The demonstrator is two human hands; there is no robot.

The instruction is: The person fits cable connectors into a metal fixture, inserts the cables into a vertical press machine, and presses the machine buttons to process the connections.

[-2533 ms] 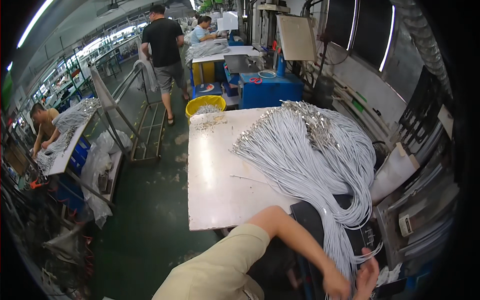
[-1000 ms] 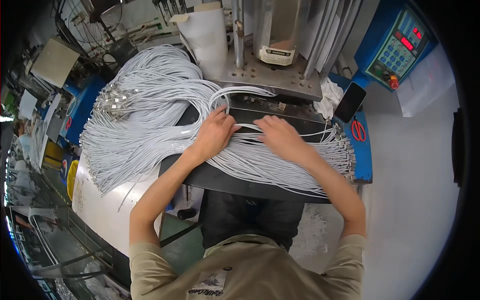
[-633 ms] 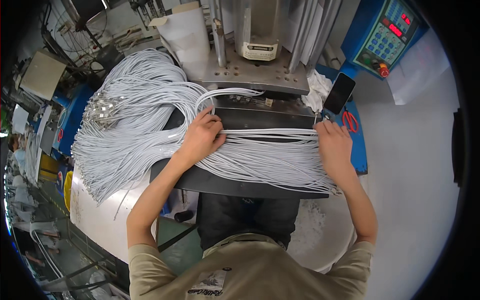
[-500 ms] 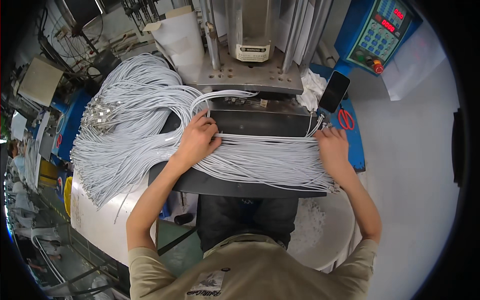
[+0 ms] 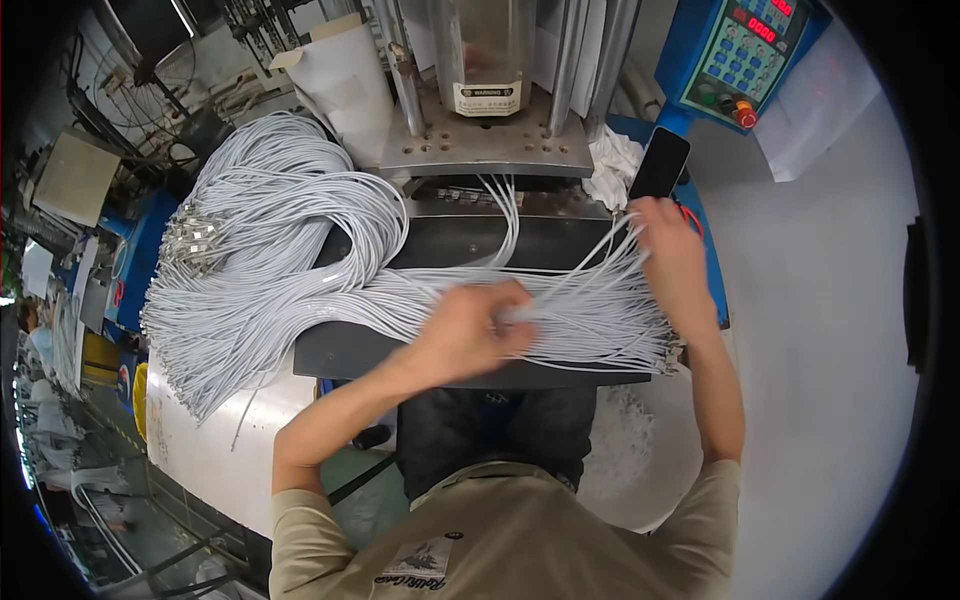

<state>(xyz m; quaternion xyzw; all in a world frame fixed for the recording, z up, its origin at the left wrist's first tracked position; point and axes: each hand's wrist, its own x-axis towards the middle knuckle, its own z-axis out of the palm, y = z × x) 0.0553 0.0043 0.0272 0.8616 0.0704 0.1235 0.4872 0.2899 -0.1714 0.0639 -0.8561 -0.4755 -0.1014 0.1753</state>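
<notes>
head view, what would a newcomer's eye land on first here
Most striking is the mass of thin pale-grey cables, heaped in loops on the left and spread rightward across the flat black work surface. The person's bare left hand, blurred, is over their middle, while the bare right hand holds a few of them near their right ends. At upper right, the blue control box with glowing red digits also stands out.

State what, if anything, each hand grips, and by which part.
The right hand grips thin light-grey cables near their right ends. Left hand: too blurred to tell.
</notes>
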